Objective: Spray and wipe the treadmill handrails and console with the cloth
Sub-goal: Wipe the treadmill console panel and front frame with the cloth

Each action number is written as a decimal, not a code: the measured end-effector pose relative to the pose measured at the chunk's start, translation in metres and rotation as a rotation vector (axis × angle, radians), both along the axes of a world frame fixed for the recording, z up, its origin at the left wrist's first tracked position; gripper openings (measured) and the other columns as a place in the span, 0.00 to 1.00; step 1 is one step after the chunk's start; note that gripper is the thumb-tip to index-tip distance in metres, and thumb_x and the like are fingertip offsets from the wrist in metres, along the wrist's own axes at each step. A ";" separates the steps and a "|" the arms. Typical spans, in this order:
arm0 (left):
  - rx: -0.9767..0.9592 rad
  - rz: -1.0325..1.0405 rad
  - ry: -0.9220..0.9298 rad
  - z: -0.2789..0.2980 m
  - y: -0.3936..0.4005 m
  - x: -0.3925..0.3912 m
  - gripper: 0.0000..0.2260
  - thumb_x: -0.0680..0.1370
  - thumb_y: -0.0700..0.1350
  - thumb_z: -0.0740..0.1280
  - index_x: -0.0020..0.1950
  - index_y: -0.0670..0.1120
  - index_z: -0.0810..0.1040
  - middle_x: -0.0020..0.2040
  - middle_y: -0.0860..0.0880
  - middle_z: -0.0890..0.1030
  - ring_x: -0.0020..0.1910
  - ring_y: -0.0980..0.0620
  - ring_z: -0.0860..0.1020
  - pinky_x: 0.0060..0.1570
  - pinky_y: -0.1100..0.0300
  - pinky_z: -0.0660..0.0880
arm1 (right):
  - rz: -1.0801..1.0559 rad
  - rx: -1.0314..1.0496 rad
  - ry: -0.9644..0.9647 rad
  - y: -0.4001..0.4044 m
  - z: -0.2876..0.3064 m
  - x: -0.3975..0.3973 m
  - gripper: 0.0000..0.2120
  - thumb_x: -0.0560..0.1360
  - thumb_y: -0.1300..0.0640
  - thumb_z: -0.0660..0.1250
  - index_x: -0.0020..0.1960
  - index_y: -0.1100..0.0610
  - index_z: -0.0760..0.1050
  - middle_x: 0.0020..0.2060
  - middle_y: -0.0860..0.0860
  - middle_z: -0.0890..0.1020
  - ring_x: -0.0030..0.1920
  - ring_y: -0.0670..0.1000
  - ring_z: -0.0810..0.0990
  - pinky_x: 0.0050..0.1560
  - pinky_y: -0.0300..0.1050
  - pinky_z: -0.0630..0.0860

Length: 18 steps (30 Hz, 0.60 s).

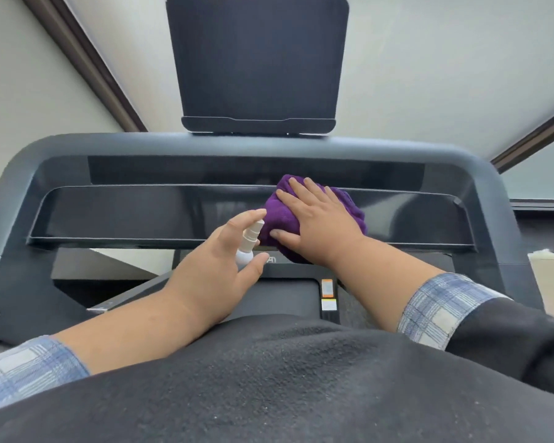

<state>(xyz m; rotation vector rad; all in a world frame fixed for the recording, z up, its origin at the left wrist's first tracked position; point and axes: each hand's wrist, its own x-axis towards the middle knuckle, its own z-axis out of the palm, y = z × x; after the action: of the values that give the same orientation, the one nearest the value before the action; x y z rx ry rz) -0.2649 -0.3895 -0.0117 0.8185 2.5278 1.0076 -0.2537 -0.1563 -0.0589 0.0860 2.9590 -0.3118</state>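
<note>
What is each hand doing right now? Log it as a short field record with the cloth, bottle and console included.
left hand: left hand holds the small white spray bottle, index finger on top of the nozzle
right hand: right hand lies flat, fingers straight, pressing the purple cloth
cloth position: bunched on the glossy black console panel, right of centre
screen: dark tablet-style screen stands above the console, untouched
handrail frame: grey frame wraps round the console, no hand on it
</note>
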 end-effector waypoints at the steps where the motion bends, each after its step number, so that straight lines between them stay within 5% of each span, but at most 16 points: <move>1: 0.006 -0.010 -0.009 0.000 0.009 0.004 0.29 0.76 0.55 0.68 0.71 0.73 0.58 0.62 0.58 0.77 0.53 0.58 0.77 0.53 0.61 0.71 | -0.022 0.002 0.001 0.013 0.000 0.008 0.42 0.72 0.24 0.47 0.81 0.43 0.51 0.82 0.47 0.51 0.81 0.53 0.46 0.79 0.57 0.45; 12: 0.004 -0.096 -0.035 0.002 0.102 0.038 0.29 0.77 0.56 0.68 0.67 0.81 0.56 0.58 0.60 0.77 0.47 0.58 0.78 0.51 0.56 0.76 | -0.239 0.040 -0.001 0.135 0.000 0.085 0.42 0.71 0.24 0.45 0.81 0.41 0.52 0.82 0.46 0.50 0.81 0.52 0.47 0.79 0.58 0.48; 18: 0.006 -0.089 -0.039 0.000 0.114 0.046 0.29 0.77 0.56 0.69 0.68 0.80 0.57 0.55 0.63 0.77 0.44 0.61 0.77 0.47 0.62 0.73 | -0.312 0.075 0.005 0.161 -0.002 0.106 0.42 0.72 0.25 0.45 0.81 0.43 0.51 0.82 0.48 0.50 0.81 0.53 0.47 0.79 0.59 0.49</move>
<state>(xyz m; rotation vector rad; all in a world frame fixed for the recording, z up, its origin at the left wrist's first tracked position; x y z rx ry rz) -0.2186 -0.2757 -0.0119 0.8959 2.4336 0.9930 -0.1478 0.0050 -0.0608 0.5606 2.9560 -0.2381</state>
